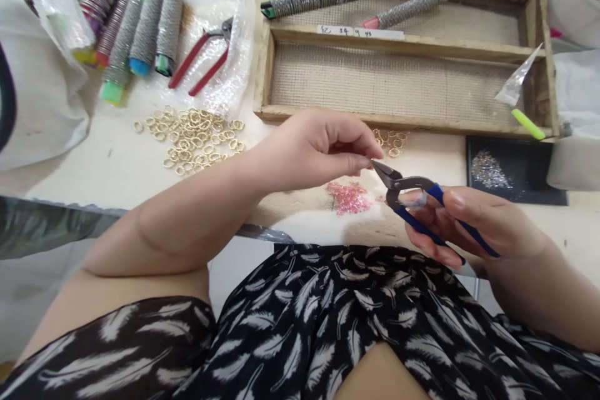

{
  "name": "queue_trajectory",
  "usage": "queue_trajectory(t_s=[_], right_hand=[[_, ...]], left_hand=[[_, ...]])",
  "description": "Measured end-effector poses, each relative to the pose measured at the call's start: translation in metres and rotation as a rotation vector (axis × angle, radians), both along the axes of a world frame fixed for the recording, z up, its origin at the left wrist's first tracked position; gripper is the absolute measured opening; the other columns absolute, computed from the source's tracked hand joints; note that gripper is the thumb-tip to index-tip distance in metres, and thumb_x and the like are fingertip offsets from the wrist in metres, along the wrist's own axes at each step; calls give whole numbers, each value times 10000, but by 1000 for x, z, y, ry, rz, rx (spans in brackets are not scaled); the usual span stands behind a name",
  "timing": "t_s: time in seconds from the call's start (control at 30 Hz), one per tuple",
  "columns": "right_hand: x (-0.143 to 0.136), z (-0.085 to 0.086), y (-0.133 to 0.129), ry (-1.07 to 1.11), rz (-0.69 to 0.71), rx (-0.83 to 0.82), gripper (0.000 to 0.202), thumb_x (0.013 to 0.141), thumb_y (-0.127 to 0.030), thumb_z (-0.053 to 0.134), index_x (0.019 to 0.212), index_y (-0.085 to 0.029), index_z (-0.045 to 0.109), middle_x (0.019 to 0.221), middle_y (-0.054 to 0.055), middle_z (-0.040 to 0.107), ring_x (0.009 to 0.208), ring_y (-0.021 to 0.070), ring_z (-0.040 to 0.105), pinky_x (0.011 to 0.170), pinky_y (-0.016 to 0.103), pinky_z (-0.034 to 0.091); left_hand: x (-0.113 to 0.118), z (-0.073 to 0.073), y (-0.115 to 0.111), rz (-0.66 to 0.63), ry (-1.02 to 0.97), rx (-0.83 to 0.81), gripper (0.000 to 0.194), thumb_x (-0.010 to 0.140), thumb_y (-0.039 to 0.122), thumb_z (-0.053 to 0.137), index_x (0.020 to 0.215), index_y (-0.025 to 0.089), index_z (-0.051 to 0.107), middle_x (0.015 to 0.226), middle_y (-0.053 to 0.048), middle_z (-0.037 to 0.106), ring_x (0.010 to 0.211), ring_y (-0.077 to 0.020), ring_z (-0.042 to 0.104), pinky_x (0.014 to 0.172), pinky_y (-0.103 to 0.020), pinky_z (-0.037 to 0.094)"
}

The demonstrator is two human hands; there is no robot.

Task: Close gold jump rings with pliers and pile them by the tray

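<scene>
My right hand (469, 225) is wrapped round the blue handles of a pair of pliers (394, 181), whose narrow jaws point up and left. At the jaw tips, the thumb and fingers of my left hand (323, 150) are pinched together. Whatever lies in that pinch is too small and too covered to name. Just below my left hand is a small heap of pink rhinestones (350, 197). Gold rings (392, 140) lie behind the fingertips, and a larger spread of gold rings (192, 137) sits left of my forearm.
A two-part wooden tray (403, 119) with a mesh bottom holds two glittery wrapped rods (323, 1). Several more rods (149, 19) and red-handled cutters (201, 59) lie at upper left. A black tray (539, 169) with silvery stones stands right, near a yellow-green stick (528, 124).
</scene>
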State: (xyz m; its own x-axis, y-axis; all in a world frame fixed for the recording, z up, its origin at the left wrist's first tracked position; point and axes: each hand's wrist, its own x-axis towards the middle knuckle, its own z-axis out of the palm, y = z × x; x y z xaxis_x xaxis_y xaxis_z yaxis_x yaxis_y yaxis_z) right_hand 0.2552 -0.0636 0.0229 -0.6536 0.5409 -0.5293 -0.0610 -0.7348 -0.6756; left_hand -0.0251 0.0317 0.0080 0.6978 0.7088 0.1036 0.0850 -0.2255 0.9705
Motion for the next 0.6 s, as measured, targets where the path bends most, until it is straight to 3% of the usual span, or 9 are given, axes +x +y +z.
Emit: queue_trajectory(t_s=[0.07,0.2,0.3,0.43,0.5,0.6], right_hand=[[0,3,-2,-136,-102,48,498,1053,-597,624,952,-134,778,753,57,711,489,70,539,455,187,404],[3,1,-1,-79,-46,36,505,1017,-640,642,988,-152,770,762,62,725,482,96,552,436,211,416],[3,-2,1,-41,-23,7,549,985,-687,664,954,-147,758,733,53,723,444,91,528,402,217,371],[0,1,-1,-106,-103,40,519,999,-654,667,936,-148,763,719,49,716,448,89,520,412,218,364],[0,0,-1,-134,-134,46,472,1020,-611,662,965,-154,768,739,56,726,469,91,544,433,208,400],[3,-5,2,-28,-55,-10,522,955,-675,724,941,-154,751,742,63,734,441,91,563,402,194,419]], left_hand=[[0,0,-1,35,-15,53,213,921,158,714,1115,135,799,1067,-104,838,912,-146,780,791,-232,645],[-3,-1,1,78,-30,164,246,928,187,725,1166,167,779,1186,-126,789,924,-156,756,811,-283,651],[-4,-4,3,92,-53,255,158,946,235,718,1086,190,775,1154,-114,761,880,-144,723,756,-278,640],[-3,-6,8,80,-159,472,138,931,146,698,1058,167,747,1008,-84,735,797,-118,660,656,-246,598],[-4,-7,12,47,-182,598,141,933,98,685,1056,141,736,958,-88,726,814,-123,651,674,-250,592],[-4,-8,18,-28,-173,741,148,945,102,696,1079,148,738,1008,-118,736,911,-165,697,782,-296,621]])
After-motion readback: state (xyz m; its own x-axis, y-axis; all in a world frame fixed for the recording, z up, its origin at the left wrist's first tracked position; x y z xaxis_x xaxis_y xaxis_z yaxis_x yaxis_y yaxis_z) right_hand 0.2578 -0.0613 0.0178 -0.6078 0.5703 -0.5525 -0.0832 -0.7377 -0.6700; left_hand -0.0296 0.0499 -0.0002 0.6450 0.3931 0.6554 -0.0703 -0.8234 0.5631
